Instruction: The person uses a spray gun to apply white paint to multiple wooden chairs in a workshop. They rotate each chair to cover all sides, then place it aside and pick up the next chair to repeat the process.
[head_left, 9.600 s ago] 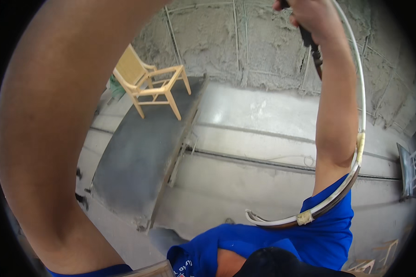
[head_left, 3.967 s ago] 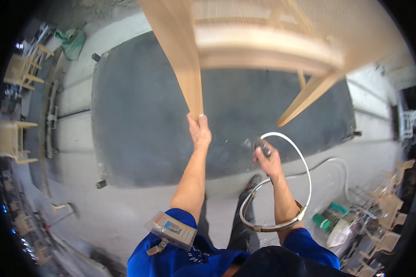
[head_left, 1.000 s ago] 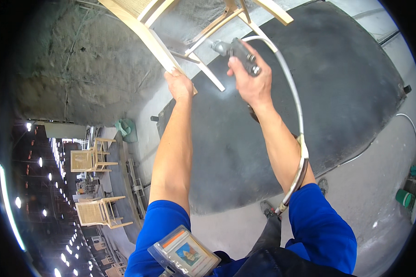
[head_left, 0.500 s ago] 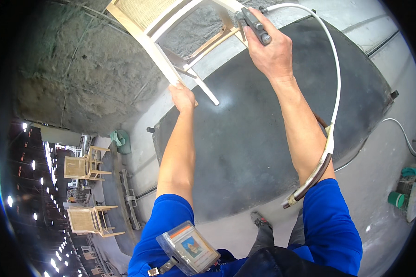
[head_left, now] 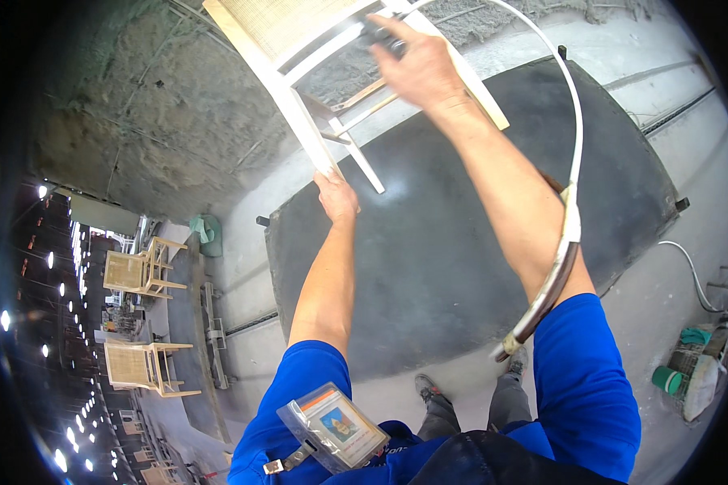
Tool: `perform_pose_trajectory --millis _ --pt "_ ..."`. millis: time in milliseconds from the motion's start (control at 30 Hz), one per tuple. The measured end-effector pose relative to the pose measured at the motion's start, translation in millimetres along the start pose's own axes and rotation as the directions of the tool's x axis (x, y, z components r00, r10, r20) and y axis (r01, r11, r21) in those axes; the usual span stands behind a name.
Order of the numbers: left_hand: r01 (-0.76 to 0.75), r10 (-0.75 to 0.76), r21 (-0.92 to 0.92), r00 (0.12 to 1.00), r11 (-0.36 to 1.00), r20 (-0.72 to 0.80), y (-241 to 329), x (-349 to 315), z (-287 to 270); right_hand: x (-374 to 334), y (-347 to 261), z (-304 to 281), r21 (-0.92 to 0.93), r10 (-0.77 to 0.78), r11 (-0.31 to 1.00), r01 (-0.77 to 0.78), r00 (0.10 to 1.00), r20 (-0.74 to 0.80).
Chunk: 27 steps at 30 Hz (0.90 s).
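A pale wooden chair (head_left: 299,121) with a woven cane panel is tilted over the dark worktable (head_left: 453,267), cut off by the top edge. My left hand (head_left: 336,198) is closed round the end of one of its long legs. My right hand (head_left: 425,69) grips a dark spray gun (head_left: 383,39), blurred by motion, close to the crossrail below the panel. From the gun a white hose (head_left: 576,105) loops right and down past my right forearm, ending in a brown, taped section near my elbow. The gun's trigger is hidden.
A rough, grey-coated wall (head_left: 137,121) rises at the far left. Two more cane chairs, an upper one (head_left: 133,271) and a lower one (head_left: 133,365), stand left beside a long dark bench (head_left: 188,323). A green cup (head_left: 666,379) and a pale hose (head_left: 692,271) are on the right.
My right hand has swept left with the spray gun, from the chair's right side to its crossrail. In the picture, my left hand and the chair have shifted slightly right and down.
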<state>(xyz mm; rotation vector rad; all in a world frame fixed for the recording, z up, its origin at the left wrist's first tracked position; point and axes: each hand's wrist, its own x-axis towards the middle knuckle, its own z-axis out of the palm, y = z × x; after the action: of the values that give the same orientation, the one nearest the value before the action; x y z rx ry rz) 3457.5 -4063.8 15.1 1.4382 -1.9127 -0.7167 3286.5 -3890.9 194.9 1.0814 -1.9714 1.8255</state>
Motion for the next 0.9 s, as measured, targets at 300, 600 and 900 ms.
perform_pose_trajectory --millis 300,600,900 --pt "-0.098 0.101 0.089 0.994 0.991 -0.03 -7.4 50.5 13.4 -127.4 76.3 -31.1 -0.095 -0.066 0.994 0.062 0.997 -0.035" --pt "-0.113 0.111 0.028 0.992 0.993 0.056 15.7 102.0 14.3 -169.0 128.6 111.9 0.235 0.08 0.965 -0.115 0.985 0.156" --pt "-0.121 0.119 0.007 0.987 0.993 0.107 32.7 144.6 24.1 -135.0 224.2 107.7 0.072 0.257 0.966 -0.249 0.887 -0.384"
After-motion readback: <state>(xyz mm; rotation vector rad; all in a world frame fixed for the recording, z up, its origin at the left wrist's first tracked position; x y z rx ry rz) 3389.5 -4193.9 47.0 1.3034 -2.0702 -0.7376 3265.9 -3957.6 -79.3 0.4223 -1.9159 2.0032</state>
